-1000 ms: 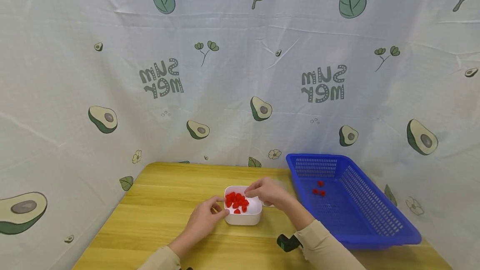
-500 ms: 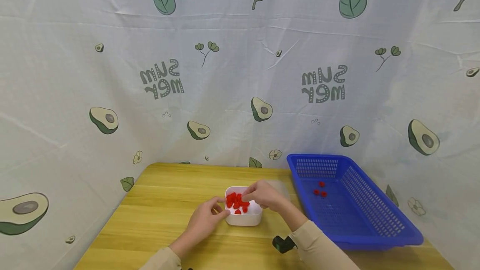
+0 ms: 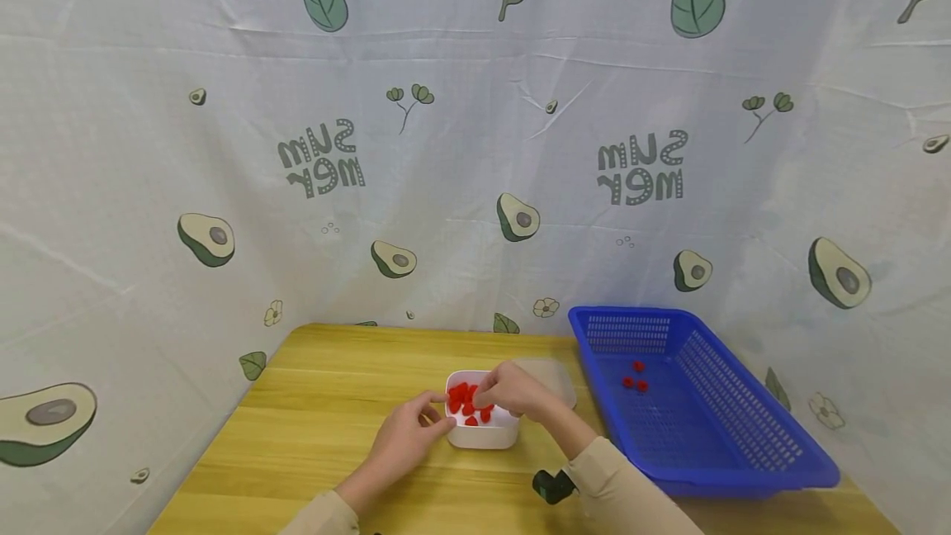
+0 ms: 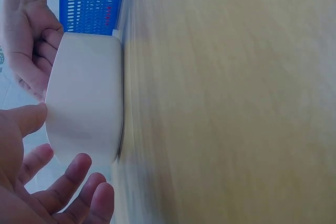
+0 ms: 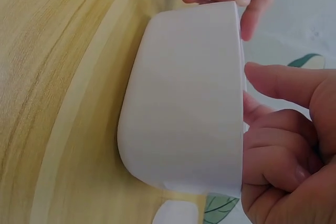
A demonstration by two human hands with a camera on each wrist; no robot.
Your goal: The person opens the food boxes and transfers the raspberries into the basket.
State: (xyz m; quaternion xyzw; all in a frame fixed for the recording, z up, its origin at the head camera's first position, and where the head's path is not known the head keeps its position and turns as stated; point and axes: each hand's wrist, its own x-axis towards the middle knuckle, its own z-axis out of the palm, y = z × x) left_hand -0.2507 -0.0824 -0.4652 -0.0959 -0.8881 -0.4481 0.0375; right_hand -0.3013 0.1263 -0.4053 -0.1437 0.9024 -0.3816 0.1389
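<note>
A white square box (image 3: pixel 483 437) with rounded corners stands on the table, holding several small red pieces (image 3: pixel 456 395). My left hand (image 3: pixel 404 433) holds the box at its left side, thumb at the near corner and index finger farther back. In the left wrist view the other fingers of the left hand (image 4: pixel 58 182) are spread beside the box wall. The right hand (image 3: pixel 516 392) reaches over the box, its fingertips down among the red pieces. From the right wrist view, several fingers of the right hand (image 5: pixel 289 140) are curled; the rim hides whether its fingertips pinch a piece.
To the right stands a large blue perforated basket (image 3: pixel 698 411) with 3 small red pieces (image 3: pixel 637 378) inside. A translucent lid (image 3: pixel 553 378) lies between box and basket. Behind the wooden table (image 3: pixel 327 386) hangs a printed curtain (image 3: pixel 461 147).
My right hand has shifted left and slightly down over the box, over the red pieces, uncovering more of the lid. The left hand keeps its place at the box.
</note>
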